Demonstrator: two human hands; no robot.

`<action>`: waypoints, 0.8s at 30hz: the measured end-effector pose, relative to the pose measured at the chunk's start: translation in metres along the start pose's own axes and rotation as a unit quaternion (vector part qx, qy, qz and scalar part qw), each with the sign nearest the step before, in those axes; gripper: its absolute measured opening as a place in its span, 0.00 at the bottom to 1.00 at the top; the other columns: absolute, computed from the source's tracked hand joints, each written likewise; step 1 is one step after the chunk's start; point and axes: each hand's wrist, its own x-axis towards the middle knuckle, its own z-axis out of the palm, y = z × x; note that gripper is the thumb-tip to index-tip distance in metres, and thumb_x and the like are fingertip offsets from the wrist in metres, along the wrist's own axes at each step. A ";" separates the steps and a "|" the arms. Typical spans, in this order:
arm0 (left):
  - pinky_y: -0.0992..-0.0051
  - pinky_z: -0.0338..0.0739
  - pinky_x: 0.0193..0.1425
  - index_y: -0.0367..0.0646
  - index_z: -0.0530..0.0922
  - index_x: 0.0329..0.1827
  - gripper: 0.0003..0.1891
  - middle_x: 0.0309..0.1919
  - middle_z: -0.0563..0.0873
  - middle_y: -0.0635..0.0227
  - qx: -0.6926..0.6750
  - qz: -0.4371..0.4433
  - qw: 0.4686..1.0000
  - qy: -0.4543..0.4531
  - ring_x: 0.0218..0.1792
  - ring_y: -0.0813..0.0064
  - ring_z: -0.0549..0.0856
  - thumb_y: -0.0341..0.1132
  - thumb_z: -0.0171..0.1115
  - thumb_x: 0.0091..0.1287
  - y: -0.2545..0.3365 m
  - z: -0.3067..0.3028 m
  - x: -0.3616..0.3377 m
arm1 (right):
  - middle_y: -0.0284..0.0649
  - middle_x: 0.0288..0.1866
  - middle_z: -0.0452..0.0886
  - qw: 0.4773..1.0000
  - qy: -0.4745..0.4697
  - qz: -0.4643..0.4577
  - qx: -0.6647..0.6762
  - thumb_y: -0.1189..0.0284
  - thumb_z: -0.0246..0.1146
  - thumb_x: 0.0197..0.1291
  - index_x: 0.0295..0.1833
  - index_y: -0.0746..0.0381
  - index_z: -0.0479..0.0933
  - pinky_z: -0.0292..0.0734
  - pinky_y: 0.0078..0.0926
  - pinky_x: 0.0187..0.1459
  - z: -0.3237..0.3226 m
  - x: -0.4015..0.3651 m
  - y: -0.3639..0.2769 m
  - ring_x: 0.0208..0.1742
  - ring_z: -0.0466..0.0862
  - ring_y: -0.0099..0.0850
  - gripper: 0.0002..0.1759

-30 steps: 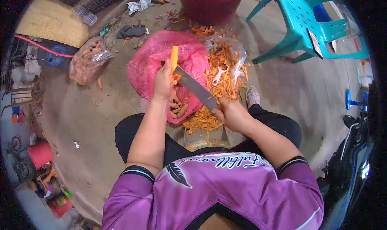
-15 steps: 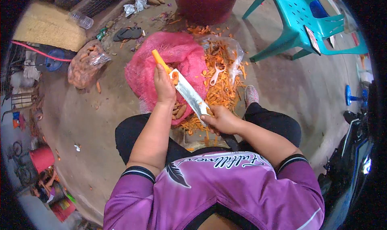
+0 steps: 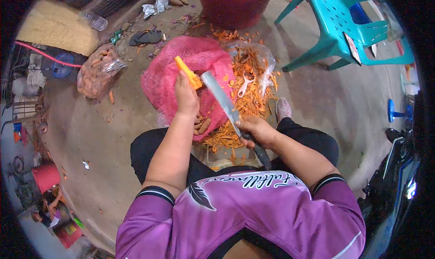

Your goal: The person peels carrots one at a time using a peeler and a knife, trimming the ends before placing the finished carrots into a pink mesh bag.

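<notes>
My left hand [image 3: 186,95] is closed around a peeled orange carrot [image 3: 185,70], held up over the pink mesh sack [image 3: 163,59]. A large knife [image 3: 222,98] is in my right hand [image 3: 256,129], its blade slanting up toward the carrot and its tip just apart from it. My right fingers wrap the dark handle near the blade's base. Brownish roots [image 3: 202,125] show at the sack's opening. Orange peelings [image 3: 250,107] lie heaped beside the sack, with a white peeler [image 3: 245,85] on top.
A teal plastic chair [image 3: 335,30] stands at the right, near a motorbike [image 3: 394,182]. A dark red tub [image 3: 235,7] is ahead. At the left are a plastic bag of roots [image 3: 99,70], sandals [image 3: 145,37] and a bottle [image 3: 94,21]. Another person [image 3: 53,208] is at the far lower left.
The knife blade has come away from the carrot and turned edge-on, moving slightly right. The carrot has tilted in my left hand, showing a cut face.
</notes>
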 end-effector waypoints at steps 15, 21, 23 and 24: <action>0.73 0.71 0.34 0.43 0.68 0.50 0.20 0.27 0.72 0.71 -0.196 -0.292 0.929 -0.115 0.27 0.76 0.72 0.50 0.42 0.65 0.028 0.035 -0.026 | 0.41 0.25 0.78 0.935 0.252 -0.128 -0.216 0.64 0.62 0.50 0.41 0.68 0.71 0.71 0.24 0.26 -0.011 0.010 -0.026 0.22 0.77 0.24 0.19; 0.75 0.71 0.33 0.42 0.67 0.51 0.20 0.26 0.73 0.69 -0.199 -0.339 0.904 -0.167 0.29 0.75 0.73 0.48 0.41 0.66 0.014 0.038 -0.033 | 0.39 0.25 0.75 0.857 0.305 -0.253 -0.328 0.62 0.74 0.33 0.38 0.70 0.71 0.71 0.24 0.25 -0.019 0.019 -0.029 0.24 0.74 0.25 0.30; 0.75 0.72 0.33 0.41 0.67 0.51 0.20 0.27 0.73 0.69 -0.224 -0.352 0.894 -0.162 0.28 0.75 0.73 0.47 0.41 0.66 0.013 0.041 -0.035 | 0.40 0.27 0.76 0.863 0.314 -0.218 -0.329 0.60 0.75 0.28 0.37 0.71 0.71 0.71 0.26 0.30 -0.020 0.021 -0.032 0.28 0.75 0.26 0.33; 0.74 0.72 0.33 0.41 0.67 0.51 0.20 0.27 0.73 0.69 -0.237 -0.358 0.889 -0.159 0.28 0.75 0.73 0.47 0.41 0.66 0.013 0.043 -0.036 | 0.41 0.27 0.76 0.866 0.318 -0.201 -0.330 0.59 0.76 0.26 0.36 0.71 0.71 0.71 0.27 0.32 -0.020 0.021 -0.034 0.30 0.75 0.27 0.34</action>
